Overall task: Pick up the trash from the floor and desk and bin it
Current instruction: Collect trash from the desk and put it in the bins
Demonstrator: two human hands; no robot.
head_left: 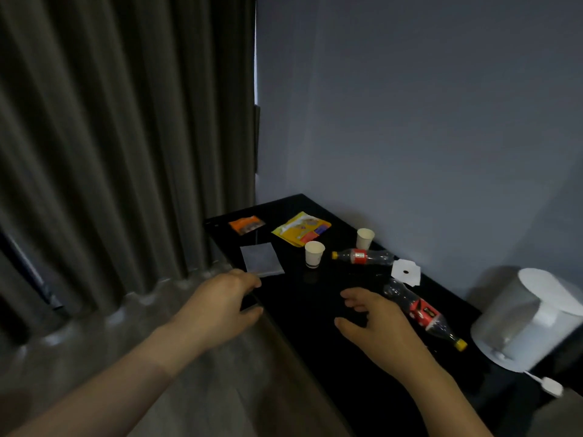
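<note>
The left hand [220, 307] hovers over the black desk's [299, 298] left edge, fingers loosely curled and holding nothing. A grey packet [262, 259] lies just past its fingertips at 1 o'clock. The right hand [375, 323] is spread open and empty, with a fallen cola bottle [422, 313] just beside it at 3 o'clock. Farther off at 12 o'clock are a paper cup [314, 253], a second bottle [362, 256] and a yellow wrapper [301, 229].

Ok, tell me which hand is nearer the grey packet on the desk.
Left. The left hand is almost at the near edge of the grey packet; the right hand lies farther right, beside the nearer bottle.
</note>
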